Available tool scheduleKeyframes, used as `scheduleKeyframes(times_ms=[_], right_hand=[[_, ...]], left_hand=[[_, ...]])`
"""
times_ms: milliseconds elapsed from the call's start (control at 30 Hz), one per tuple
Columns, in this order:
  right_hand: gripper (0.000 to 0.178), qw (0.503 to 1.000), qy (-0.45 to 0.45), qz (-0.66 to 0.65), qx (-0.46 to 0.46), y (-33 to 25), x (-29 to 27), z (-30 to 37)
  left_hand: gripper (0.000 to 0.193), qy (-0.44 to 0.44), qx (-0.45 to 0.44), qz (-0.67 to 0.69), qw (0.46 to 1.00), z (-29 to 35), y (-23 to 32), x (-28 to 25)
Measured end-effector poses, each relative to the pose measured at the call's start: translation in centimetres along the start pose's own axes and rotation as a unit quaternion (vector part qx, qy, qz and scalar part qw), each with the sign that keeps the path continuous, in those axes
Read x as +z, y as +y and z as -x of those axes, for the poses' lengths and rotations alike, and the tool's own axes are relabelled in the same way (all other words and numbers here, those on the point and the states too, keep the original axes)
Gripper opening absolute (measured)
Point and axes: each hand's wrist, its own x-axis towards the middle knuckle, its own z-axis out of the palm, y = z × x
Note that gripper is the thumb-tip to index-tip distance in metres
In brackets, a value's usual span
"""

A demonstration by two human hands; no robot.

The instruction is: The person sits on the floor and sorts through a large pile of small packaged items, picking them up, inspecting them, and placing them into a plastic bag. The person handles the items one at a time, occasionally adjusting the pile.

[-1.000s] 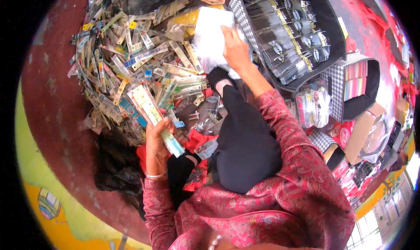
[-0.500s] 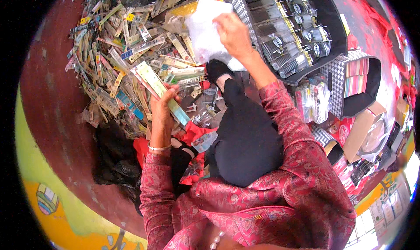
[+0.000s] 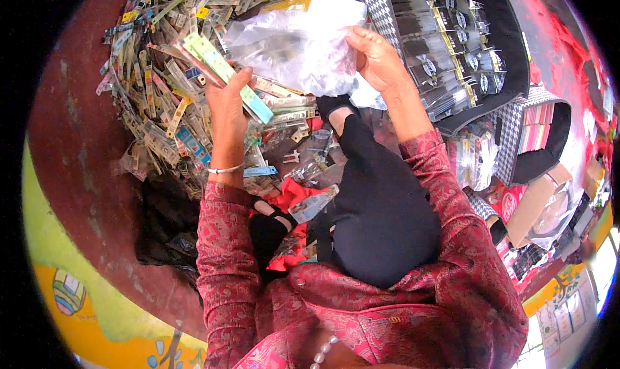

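At far left, many slim strip-shaped packets [image 3: 158,91] are lying in a jumbled heap on the dark red floor [image 3: 61,120] — seemingly plenty is remaining loose. To their right, the left hand [image 3: 226,98] is gripping a small bundle of strip packets [image 3: 226,72], so some gathering appears done. The bundle is tilting above the heap's near right part, looking flat, neatly aligned, pale green and blue. Farther right, a clear plastic bag [image 3: 271,49] is spreading out, crinkled and glossy — no strips are showing inside. The right hand [image 3: 381,59] is pinching its right edge, beside a houndstooth-sided bin [image 3: 382,27].
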Motion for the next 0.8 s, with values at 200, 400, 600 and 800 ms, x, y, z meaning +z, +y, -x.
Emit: scheduleKeyframes(times_ms=[200,400,600,800], right_hand=[[0.021,0.998,0.011,0.020,0.063,3.6,-3.1,-1.2],[0.036,0.951,0.015,0.270,0.152,5.4,-4.2,-1.3],[0.049,0.820,0.151,0.544,-0.089,5.5,-3.5,0.7],[0.035,0.820,0.184,0.473,-0.265,-0.8,3.3,3.0]], left_hand=[[0.029,-0.004,-0.015,0.000,1.000,0.0,1.7,0.5],[0.021,-0.069,-0.096,-0.009,0.993,-0.9,-1.3,-0.6],[0.038,-0.133,-0.119,-0.065,0.982,1.4,-1.0,-1.0],[0.045,-0.132,-0.113,-0.039,0.984,2.3,-1.0,-0.8]])
